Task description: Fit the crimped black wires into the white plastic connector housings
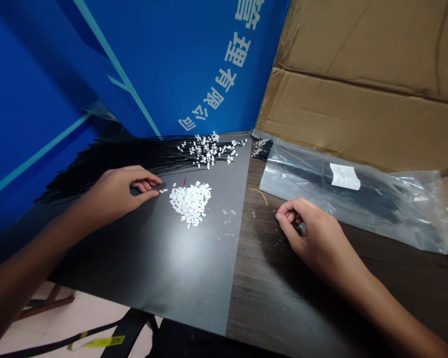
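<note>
The right hand [308, 229] is at the lower right, over the brown wood table [269, 283]. Its fingers curl in and pinch a tiny thing [277, 213], too small to tell what. The left hand [119, 195] is half closed, holding nothing, over a gray mat [149, 263]. Its fingertips [157, 180] are just beside a few white plugs [163, 191]. A big heap of white plugs [189, 203] sits near them. Farther up lie thin black wires [134, 159], many with white plugs on them, and a clear plastic bag [353, 199]. Behind are a blue board [78, 74] and a brown cardboard box [358, 74].

White connectors [189, 203], black wires [134, 156], blue banner [134, 64] with white characters and teal stripes, dark wood-grain table [269, 278], tan cardboard [358, 59]
</note>
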Motion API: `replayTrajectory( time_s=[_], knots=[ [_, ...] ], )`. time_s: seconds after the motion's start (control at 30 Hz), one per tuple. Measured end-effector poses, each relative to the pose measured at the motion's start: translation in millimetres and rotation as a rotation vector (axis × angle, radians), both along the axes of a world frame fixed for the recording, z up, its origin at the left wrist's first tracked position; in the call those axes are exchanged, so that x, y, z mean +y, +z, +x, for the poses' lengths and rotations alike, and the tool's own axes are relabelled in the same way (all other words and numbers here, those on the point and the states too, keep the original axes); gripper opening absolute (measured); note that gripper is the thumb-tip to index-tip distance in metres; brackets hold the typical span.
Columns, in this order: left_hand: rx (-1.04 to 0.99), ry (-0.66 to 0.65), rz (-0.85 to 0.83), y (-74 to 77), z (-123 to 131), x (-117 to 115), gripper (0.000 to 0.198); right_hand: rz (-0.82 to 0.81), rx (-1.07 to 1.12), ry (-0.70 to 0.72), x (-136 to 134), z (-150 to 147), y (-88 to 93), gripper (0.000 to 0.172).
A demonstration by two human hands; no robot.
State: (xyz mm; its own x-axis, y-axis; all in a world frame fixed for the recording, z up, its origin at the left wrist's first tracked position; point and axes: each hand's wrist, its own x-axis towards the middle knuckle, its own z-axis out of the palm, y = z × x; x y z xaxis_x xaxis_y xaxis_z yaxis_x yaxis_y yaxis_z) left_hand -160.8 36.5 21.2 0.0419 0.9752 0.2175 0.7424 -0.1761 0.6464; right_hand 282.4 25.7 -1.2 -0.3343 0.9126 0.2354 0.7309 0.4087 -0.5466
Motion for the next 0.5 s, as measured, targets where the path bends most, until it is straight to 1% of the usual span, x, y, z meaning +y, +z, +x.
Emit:
replayTrajectory(
  time_s=[0.2, 0.27, 0.33, 0.4, 0.5],
  knots=[
    [-0.006, 0.009, 0.004, -2.1, 9, -3, 0.018, -0.017, 0.005, 0.024, -5, -1, -0.5, 0.017],
    [-0.028, 0.017, 0.003, 0.9, 12, -4, 0.019, -0.032, 0.023, 0.025, -7, -2, 1.1, 0.016],
    [-0.07, 0.025, 0.006, 7.2, 17, -8, 0.017, -0.054, 0.083, 0.028, -10, -4, 5.5, 0.016],
    [-0.134, 0.022, -0.008, 15.2, 30, -15, 0.01, -0.099, 0.187, 0.052, -14, -7, 12.4, 0.015],
    [-0.276, -0.052, -0.094, 22.8, 63, -31, 0.005, -0.223, 0.347, 0.114, -22, -13, 23.4, 0.016]
  ],
)
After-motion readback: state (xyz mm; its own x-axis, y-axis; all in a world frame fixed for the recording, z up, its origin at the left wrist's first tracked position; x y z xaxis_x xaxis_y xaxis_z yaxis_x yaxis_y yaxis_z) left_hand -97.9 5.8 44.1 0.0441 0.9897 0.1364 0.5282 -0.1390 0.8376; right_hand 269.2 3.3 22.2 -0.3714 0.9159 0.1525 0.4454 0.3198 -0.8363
